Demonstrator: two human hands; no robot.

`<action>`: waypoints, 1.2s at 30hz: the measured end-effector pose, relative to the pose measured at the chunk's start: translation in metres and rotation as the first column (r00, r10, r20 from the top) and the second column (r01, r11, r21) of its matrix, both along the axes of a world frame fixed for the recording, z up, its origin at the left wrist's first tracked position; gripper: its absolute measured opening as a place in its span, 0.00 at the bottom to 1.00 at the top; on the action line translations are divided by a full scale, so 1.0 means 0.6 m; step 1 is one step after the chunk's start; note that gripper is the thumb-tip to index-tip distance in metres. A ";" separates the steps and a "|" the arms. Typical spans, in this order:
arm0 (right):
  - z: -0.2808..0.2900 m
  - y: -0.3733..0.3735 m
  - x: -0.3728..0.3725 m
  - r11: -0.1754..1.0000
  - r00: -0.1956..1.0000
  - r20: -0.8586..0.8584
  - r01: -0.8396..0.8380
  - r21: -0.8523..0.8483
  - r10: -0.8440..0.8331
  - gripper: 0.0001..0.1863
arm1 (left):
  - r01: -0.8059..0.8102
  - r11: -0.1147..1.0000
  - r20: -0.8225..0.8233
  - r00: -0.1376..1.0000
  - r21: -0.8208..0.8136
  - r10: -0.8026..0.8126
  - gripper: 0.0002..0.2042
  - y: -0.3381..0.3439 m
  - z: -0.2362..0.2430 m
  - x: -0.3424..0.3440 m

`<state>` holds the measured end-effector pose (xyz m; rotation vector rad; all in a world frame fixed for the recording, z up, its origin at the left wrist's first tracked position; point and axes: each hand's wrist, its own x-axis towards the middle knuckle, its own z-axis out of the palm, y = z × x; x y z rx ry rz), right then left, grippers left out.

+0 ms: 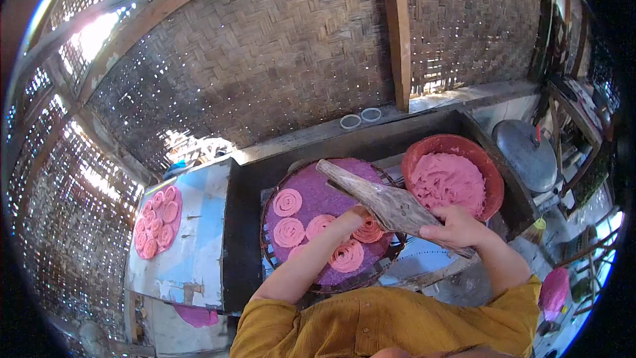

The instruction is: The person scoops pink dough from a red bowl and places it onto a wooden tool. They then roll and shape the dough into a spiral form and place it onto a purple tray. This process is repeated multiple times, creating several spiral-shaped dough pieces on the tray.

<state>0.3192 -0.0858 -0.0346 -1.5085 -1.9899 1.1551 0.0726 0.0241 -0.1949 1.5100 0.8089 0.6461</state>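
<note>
My right hand (pixel 457 227) grips the near end of a wooden dough press (pixel 397 209), a long weathered piece, broad in the middle and narrower at both ends. It slants over a round tray (pixel 266 242) with a purple lining. On that lining lie several coils of thin pink strands, among them a coil (pixel 287 203) at the left and another (pixel 347 256) at the near side. A darker orange-pink coil (pixel 368 231) sits directly beneath the press. My left hand (pixel 356 217) reaches under the press beside that coil; the wood hides its fingers.
A red basin (pixel 491 192) of pink dough (pixel 447 182) stands right of the tray. At left, pink coils (pixel 158 222) lie on a blue-white board (pixel 205 225). A dark trough wall (pixel 318 149) runs behind. A metal lid (pixel 527 156) is far right; two small round containers (pixel 361 118) sit on the ledge.
</note>
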 end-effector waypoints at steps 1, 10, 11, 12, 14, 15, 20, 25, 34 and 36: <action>-0.006 0.000 0.003 1.000 1.000 -0.006 0.009 0.017 -0.009 0.27 | 0.039 0.999 -0.025 0.999 0.031 -0.038 0.23 -0.001 0.004 0.002; -0.032 0.009 0.013 0.985 0.994 -0.044 0.104 0.140 -0.099 0.27 | -0.234 0.972 -0.345 0.912 0.008 0.223 0.24 -0.021 0.083 0.032; -0.031 0.009 0.016 0.983 0.994 -0.031 0.106 0.149 -0.102 0.27 | -0.281 0.958 -0.415 0.866 0.059 0.279 0.25 -0.025 0.092 0.033; -0.031 0.009 0.018 0.982 0.994 -0.018 0.108 0.157 -0.106 0.28 | -0.242 0.966 -0.415 0.872 0.094 0.259 0.25 -0.021 0.091 0.033; -0.033 0.009 0.021 0.980 0.993 0.007 0.116 0.160 -0.119 0.28 | -0.172 0.972 -0.418 0.880 0.161 0.224 0.26 -0.012 0.072 0.026; -0.033 0.008 0.022 0.980 0.992 0.019 0.122 0.160 -0.126 0.29 | -0.122 0.963 -0.413 0.885 0.241 0.215 0.26 -0.003 0.049 0.020; -0.031 0.006 0.025 0.980 0.991 -0.035 0.134 0.148 -0.130 0.29 | 0.150 0.785 -0.454 0.873 0.601 0.180 0.23 0.012 -0.035 -0.007; -0.032 0.005 0.026 0.980 0.990 -0.035 0.141 0.138 -0.137 0.29 | 0.211 0.826 -0.537 0.834 0.523 0.127 0.19 0.007 -0.036 -0.016; -0.021 -0.001 0.022 0.982 0.990 -0.050 0.136 0.130 -0.131 0.29 | 0.355 0.533 -0.575 0.748 0.768 0.331 0.18 -0.066 0.066 -0.007; -0.017 -0.003 0.020 0.982 0.990 -0.044 0.136 0.129 -0.131 0.29 | 0.369 0.437 -0.537 0.761 0.820 0.365 0.18 -0.074 0.082 -0.004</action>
